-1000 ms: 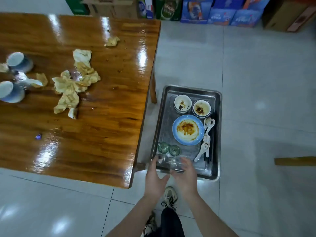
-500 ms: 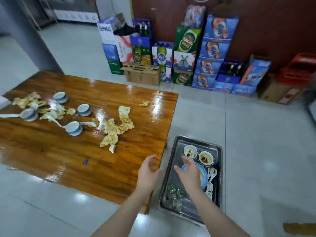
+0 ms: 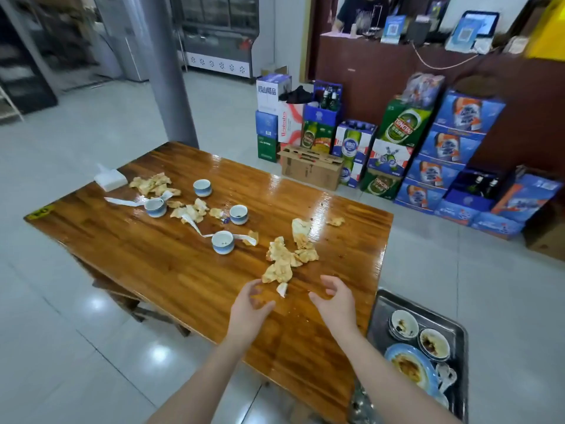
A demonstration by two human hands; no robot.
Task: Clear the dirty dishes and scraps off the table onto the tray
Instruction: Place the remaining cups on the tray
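Hands (image 3: 249, 304) (image 3: 334, 302) now over table (image 3: 183, 270); Tsingtao boxes (image 3: 403, 125)

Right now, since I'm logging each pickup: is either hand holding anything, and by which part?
Nothing is held. The left hand and right hand hover empty, fingers loosely curled, above the table, near the closest pile of crumpled napkins.

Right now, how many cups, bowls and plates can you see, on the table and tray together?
Cups: 4, on the table
Bowls: 2, on the tray
Plates: 1, on the tray
Total: 7
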